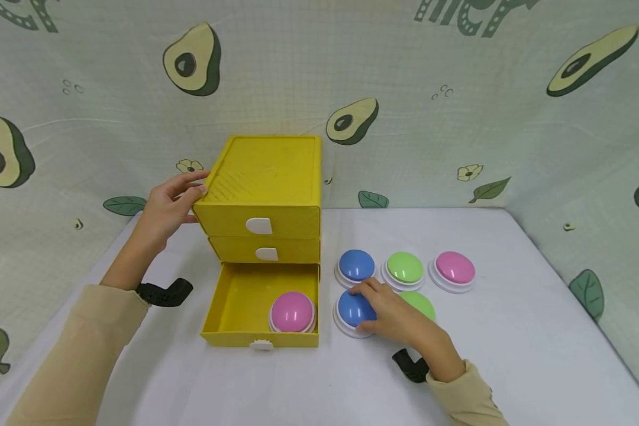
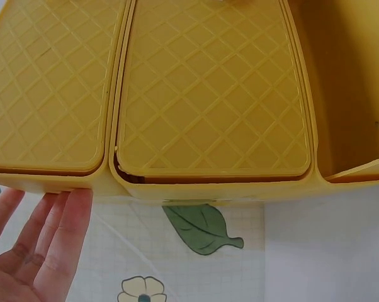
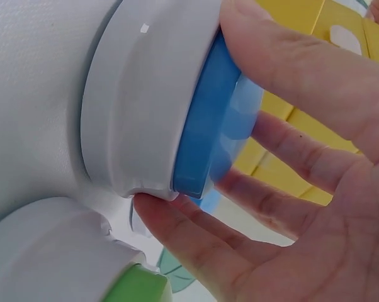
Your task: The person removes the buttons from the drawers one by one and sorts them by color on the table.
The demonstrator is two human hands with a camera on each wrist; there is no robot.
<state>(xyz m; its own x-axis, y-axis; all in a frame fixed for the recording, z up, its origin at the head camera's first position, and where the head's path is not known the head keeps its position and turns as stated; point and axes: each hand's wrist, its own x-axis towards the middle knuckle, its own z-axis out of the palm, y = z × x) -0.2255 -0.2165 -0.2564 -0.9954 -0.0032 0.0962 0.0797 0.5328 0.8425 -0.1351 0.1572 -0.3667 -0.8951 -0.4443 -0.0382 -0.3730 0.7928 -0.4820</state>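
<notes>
My left hand (image 1: 167,204) rests against the left side of a yellow drawer cabinet (image 1: 266,171). In the left wrist view its fingers (image 2: 73,220) are fairly straight and touch the cabinet's edge. The bottom drawer (image 1: 245,296) is pulled out, with a pink push button (image 1: 293,312) at its right front. My right hand (image 1: 391,310) grips the nearer blue push button (image 1: 353,309) on the table. In the right wrist view, thumb and fingers curl round the white base (image 3: 145,94) and blue dome (image 3: 218,119) of this button.
Behind the right hand stand another blue button (image 1: 356,264), a green button (image 1: 404,267) and a pink button (image 1: 455,267). A second green button (image 1: 418,303) is partly hidden by that hand. The two upper drawers (image 1: 266,253) are closed. A patterned cloth (image 1: 277,71) hangs behind the table.
</notes>
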